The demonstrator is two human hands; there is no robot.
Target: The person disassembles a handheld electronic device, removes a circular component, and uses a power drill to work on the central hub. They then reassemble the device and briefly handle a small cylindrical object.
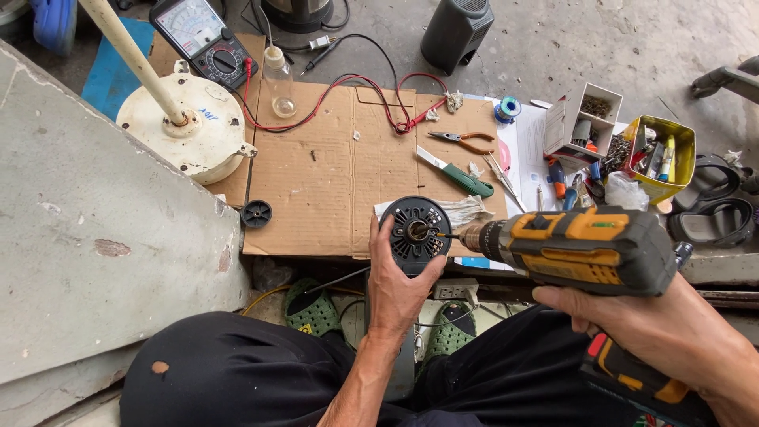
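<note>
Left hand [398, 289], lower centre of frame: fingers wrapped around a round black slotted motor cover [416, 229], thumb on its left edge, holding it upright just below the cardboard sheet [332, 170].

Right hand [632, 320], lower right: closed around the grip of a yellow-and-grey cordless drill [585, 249]. The drill lies level, its bit [443, 235] entering the brass centre hole of the cover.

On the cardboard, centre right: orange-handled pliers [462, 141] and a green-handled knife [458, 174]. Upper left: analogue multimeter [205, 39] with red and black leads, a small clear bottle [280, 79], and a cream round fan base [186, 130] with its pole. Right: a yellow tin [664, 158] of small tools. 2 green sandals [312, 308] sit below the hands.
</note>
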